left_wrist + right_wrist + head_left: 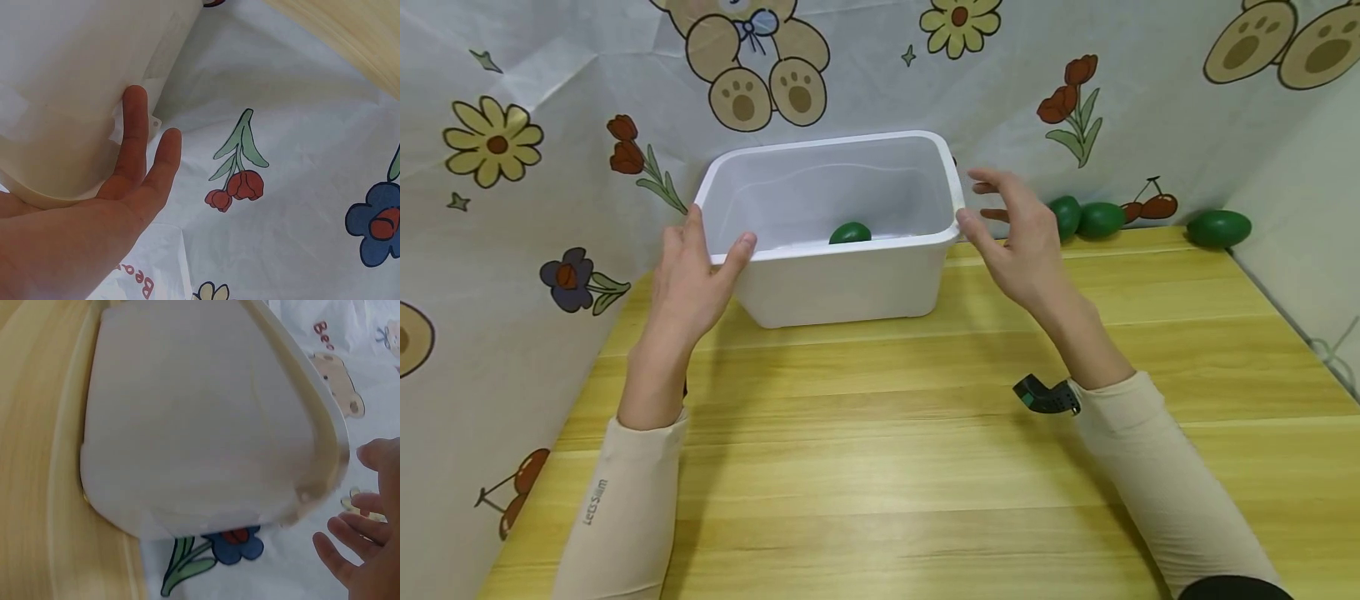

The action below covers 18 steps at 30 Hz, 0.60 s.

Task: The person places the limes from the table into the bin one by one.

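A white plastic bin [842, 287] stands on the wooden table against the patterned cloth. One smooth green egg-shaped object [851, 232] lies inside, partly hidden by the front wall. My left hand [688, 279] is at the bin's left end, its thumb by the front rim. In the left wrist view, straight fingers [135, 125] lie along the outside wall. On the other side, my right hand [1018, 237] is spread beside the right rim. The right wrist view shows a gap between its fingers and the bin's end wall [206, 419].
Along the table's back edge, right of the bin, lie three more green egg-shaped objects, one at the far right [1219, 228]. Cloth printed with bears and flowers [880, 92] hangs behind. A white wall [1307, 208] borders the table on the right.
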Available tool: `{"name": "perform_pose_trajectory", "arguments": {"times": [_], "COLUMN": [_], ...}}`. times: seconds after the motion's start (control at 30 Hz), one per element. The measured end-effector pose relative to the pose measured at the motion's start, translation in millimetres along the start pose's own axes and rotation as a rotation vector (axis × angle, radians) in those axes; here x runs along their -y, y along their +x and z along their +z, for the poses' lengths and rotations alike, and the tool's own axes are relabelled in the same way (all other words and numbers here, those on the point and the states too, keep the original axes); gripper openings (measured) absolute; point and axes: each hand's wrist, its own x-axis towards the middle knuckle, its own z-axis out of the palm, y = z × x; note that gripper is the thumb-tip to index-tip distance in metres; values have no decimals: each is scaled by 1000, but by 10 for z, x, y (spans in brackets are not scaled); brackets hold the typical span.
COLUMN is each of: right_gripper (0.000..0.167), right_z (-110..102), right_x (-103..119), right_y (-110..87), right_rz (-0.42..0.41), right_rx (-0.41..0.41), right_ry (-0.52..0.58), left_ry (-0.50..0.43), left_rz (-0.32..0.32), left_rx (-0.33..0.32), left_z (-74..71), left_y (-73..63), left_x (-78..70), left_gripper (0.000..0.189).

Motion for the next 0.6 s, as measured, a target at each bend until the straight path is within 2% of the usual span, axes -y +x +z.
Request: {"name": "perform_pose_trajectory", "arguments": {"times": [0.17,0.4,0.6], "right_gripper": [47,47,44], "right_z": [-150,-469,-744], "right_x": [-223,-584,-940], "right_y": [36,39,3], "right_rz": [99,313,487], "right_rx": [-87,-147,-284], "right_ry": [-5,-23,0], "left_ry": [-2,-2,-2], "left_rz": [-1,-2,-5], "left_rx": [-1,-2,2], "left_z": [3,7,11], "left_y": [-2,2,8], "left_x": [0,0,2], "left_gripper": [106,106,106]}}
